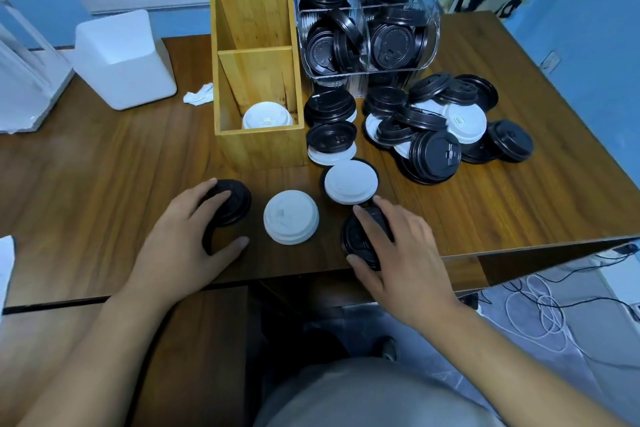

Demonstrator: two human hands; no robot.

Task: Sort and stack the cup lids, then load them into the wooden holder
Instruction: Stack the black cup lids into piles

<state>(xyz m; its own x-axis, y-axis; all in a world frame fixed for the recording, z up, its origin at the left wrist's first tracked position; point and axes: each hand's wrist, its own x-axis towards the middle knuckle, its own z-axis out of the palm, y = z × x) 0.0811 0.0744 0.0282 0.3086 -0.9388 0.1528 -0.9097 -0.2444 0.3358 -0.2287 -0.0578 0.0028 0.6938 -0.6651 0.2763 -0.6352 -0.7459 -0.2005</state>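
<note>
Two grips on black lids, close to the front edge of the bench.
My left grip curls round a black stack; a white stack sits between; my right grip clamps a black lid. Behind stands the wooden holder, with white lids in its nearest compartment. I judge the right lid could slip off the edge if my hold is shallow.
</note>
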